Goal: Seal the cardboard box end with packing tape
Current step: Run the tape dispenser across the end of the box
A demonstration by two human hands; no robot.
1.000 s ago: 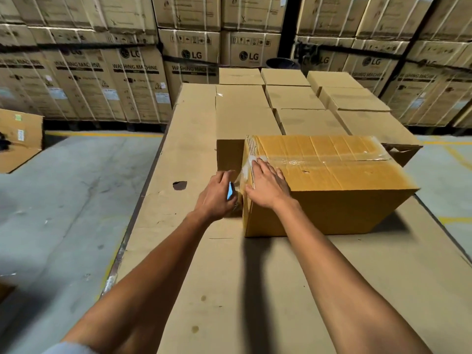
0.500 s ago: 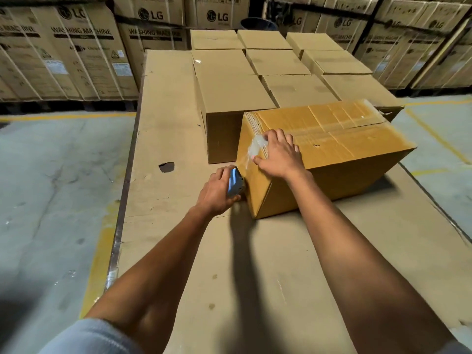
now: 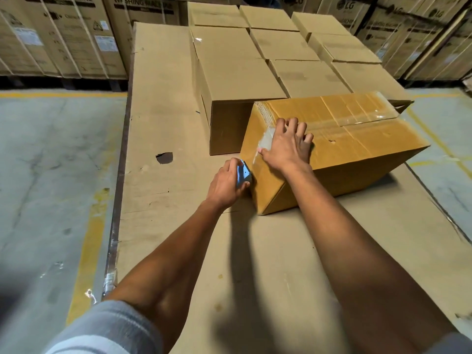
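Note:
A yellow-brown cardboard box lies on a cardboard-covered surface, with clear packing tape along its top seam and over its near-left end. My right hand presses flat on the top near that end, fingers spread, thumb on the tape at the edge. My left hand grips a small blue tape dispenser held against the box's left end face, low down. The roll itself is hidden by my hand.
The cardboard-covered platform has a dark hole at left. Several plain closed boxes stand right behind the taped box. Tall printed cartons line the back. Concrete floor with yellow lines drops off at left and right.
The view has tilted down and closer. My left hand with the dispenser has moved down the box's end face. My right hand stays pressed on the top near the edge.

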